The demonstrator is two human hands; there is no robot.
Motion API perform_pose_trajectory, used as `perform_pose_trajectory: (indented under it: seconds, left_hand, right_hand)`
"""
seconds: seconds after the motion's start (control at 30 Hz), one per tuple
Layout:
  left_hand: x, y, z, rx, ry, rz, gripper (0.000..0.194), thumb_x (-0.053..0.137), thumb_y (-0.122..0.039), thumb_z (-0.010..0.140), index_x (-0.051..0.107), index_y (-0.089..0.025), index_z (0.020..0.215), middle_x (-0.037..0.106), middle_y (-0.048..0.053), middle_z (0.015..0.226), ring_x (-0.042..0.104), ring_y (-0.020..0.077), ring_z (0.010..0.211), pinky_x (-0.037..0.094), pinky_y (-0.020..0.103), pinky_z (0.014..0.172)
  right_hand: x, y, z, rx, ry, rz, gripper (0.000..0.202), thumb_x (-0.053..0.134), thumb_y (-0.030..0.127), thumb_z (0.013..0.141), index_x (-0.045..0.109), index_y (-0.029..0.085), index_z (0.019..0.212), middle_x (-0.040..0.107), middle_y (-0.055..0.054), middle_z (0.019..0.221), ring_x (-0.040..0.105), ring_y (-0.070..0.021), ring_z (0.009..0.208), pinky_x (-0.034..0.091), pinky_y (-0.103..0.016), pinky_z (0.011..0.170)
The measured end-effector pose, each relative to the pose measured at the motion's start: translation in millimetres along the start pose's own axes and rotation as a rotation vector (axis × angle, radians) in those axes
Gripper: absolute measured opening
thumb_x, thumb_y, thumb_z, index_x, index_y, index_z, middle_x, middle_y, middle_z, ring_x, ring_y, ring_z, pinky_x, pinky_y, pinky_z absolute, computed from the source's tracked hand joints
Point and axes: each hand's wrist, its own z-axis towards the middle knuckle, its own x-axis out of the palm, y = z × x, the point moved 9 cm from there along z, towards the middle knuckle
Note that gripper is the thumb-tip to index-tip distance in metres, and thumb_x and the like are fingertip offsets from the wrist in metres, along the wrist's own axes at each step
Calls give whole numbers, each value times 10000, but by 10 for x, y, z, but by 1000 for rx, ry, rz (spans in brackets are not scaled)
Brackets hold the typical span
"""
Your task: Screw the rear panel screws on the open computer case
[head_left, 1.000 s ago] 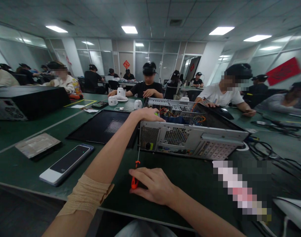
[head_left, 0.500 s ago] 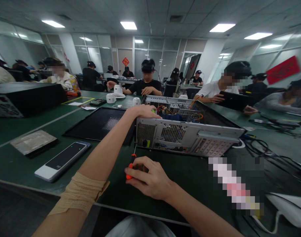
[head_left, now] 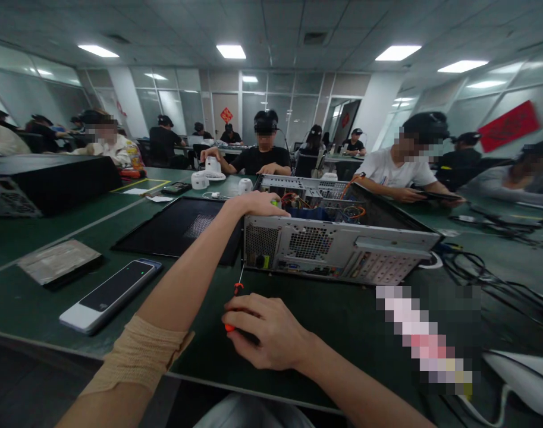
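Note:
An opened computer case point(head_left: 378, 241) lies on its side, its rear panel facing me and its wiring showing inside. My left hand point(head_left: 260, 205) rests on the case's near left top edge, with thumb and fingers apart; some fingertips are hidden. A small green patch shows between them. In front of the case, my right hand point(head_left: 269, 330) is closed around a screwdriver point(head_left: 238, 289) with a red-orange and black handle. Its thin shaft points up and away to the lower left corner of the rear panel; whether the tip touches a screw is too small to tell.
Left of the case lies a black side panel point(head_left: 164, 229). Nearer are a hard drive point(head_left: 59, 261) and a grey-and-white handheld device point(head_left: 108, 297). Another black computer case point(head_left: 70, 178) stands far left. Cables point(head_left: 480, 273) tangle on the right. People sit around the table.
My right hand and the screwdriver have shifted slightly toward me, with the fingers now covering more of the handle. The left hand stays on the case. A person at right has lowered a dark flat object.

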Motion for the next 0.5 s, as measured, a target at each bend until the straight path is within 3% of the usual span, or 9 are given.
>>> perform_pose_trajectory:
  seconds: [0.17,0.3,0.5]
  left_hand:
    - [-22,1,-14,-26,-27,10,951,452,-809,750,415,-206,1484,475,129,1495,483,359,1284,371,436,1046]
    - [-28,-7,-23,-35,-26,20,913,466,-775,761,415,-218,1484,474,119,1498,481,358,1287,373,434,1046]
    - [-4,46,22,-33,-17,10,906,456,-787,761,405,-255,1492,463,93,1510,478,357,1290,374,438,1049]
  right_hand:
    - [30,-68,-41,49,25,-11,240,524,216,839,599,200,1066,654,-52,1117,645,-121,775,464,-218,563]
    - [69,-103,-41,71,55,34,248,539,215,791,610,187,1028,653,-53,1068,632,-136,774,493,-245,630]
    - [172,-95,11,63,107,44,231,561,398,944,627,185,1005,664,-45,1073,644,-140,836,507,-262,733]
